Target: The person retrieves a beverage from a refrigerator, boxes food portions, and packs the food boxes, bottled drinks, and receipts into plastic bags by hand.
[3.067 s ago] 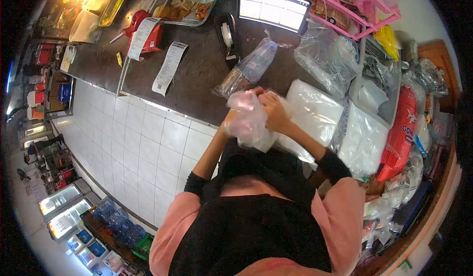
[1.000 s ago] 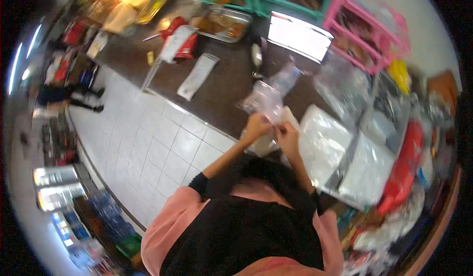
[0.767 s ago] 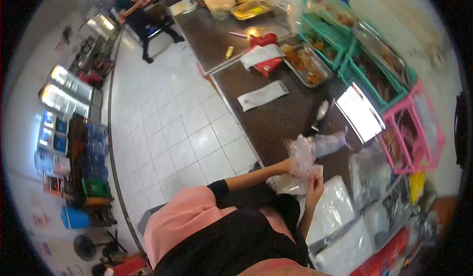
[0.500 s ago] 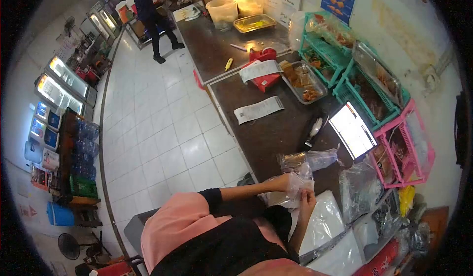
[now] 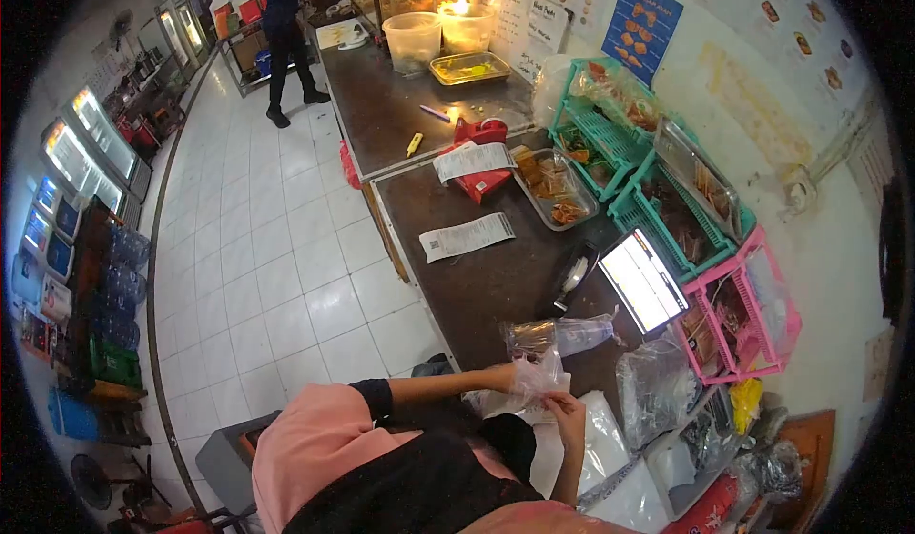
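Observation:
A thin clear plastic bag (image 5: 539,378) is between my two hands at the front edge of the dark counter (image 5: 477,291). My left hand (image 5: 503,378) is closed on its left side, the fingers partly covered by the film. My right hand (image 5: 566,408) pinches the bag's right edge. Just beyond lies a clear plastic package (image 5: 572,335) with brownish contents. Stacked white plastic bags (image 5: 602,439) lie beside my right hand. Behind the package are a black tape dispenser (image 5: 575,275) and a lit tablet (image 5: 643,281).
Paper receipts (image 5: 467,238), a red box (image 5: 482,183) and a metal food tray (image 5: 555,189) lie farther along the counter. Green baskets (image 5: 681,212) and a pink basket (image 5: 743,310) stand against the wall. A person (image 5: 286,39) stands at the far end on the tiled floor.
The view has turned toward the far end of the room, where a person now stands. My hands stay on the bag, which was bunched up earlier and now hangs flatter between them.

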A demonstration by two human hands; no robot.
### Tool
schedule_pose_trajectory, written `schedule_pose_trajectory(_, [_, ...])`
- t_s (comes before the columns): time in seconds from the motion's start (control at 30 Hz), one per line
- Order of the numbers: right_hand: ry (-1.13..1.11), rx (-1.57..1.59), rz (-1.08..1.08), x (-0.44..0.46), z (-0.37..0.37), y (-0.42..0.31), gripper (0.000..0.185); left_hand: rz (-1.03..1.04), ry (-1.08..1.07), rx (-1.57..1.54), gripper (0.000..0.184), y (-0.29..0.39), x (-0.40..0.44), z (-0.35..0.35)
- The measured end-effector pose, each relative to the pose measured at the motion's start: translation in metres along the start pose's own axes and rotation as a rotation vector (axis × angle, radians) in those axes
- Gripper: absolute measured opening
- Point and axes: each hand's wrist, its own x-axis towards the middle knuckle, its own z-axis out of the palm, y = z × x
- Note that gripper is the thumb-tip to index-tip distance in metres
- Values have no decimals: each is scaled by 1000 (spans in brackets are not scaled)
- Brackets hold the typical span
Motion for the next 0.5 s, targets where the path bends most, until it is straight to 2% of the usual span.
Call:
schedule_pose_trajectory(0.03, [-5, 2, 4, 1, 0, 2, 14, -5, 3, -1, 34, -3, -2, 4])
schedule_pose_trajectory(0.1, [-10, 99, 21, 1, -3, 6, 14, -210, 42, -111, 34, -3, -1, 9])
schedule_pose_trajectory(0.2, [-9, 55, 5, 1, 2, -3, 14, -293, -51, -60, 36, 25, 0, -9])
schedule_pose_trajectory(0.23, [-6, 61, 15, 1, 3, -3, 14, -300, -56, -68, 36, 13, -3, -2])
schedule_pose_trajectory(0.3, [-10, 42, 11, 1, 2, -3, 13, -45, 50, 0, 36, -29, -10, 17])
schedule_pose_trajectory(0.33, [4, 58, 28, 1, 1, -2, 13, -58, 31, -15, 36, -50, -16, 23])
schedule_pose_trajectory(0.4, [-19, 57, 17, 1, -3, 1, 12, -119, -77, -143, 43, -71, -25, 28])
schedule_pose_trajectory(0.5, [-9, 63, 31, 1, -5, 9, 12, -229, 67, -504, 40, -36, -22, 21])
